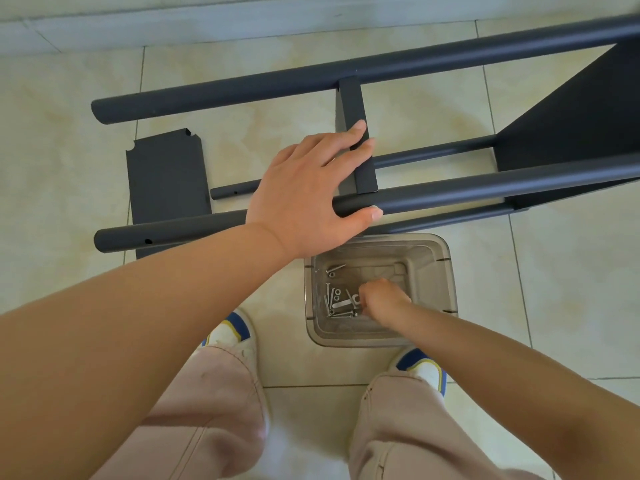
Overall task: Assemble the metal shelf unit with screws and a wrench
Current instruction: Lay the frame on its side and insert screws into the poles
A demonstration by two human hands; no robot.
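Note:
A dark metal shelf frame (pixel 450 194) lies on its side on the tiled floor, with round posts and a flat shelf panel (pixel 356 109) set between them. My left hand (pixel 311 188) rests on it, fingers over the panel's edge and thumb on the near post. My right hand (pixel 384 299) is down inside a clear plastic bin (pixel 429 271), fingers curled among several loose screws (pixel 334 303) and a small flat wrench (pixel 341 302). What the fingers hold is hidden.
A loose dark shelf panel (pixel 166 178) lies flat on the floor at the left, under the near post. A thin rod (pixel 232 192) lies beside it. My two feet in blue and white shoes (pixel 232 332) stand just before the bin. A wall base runs along the top.

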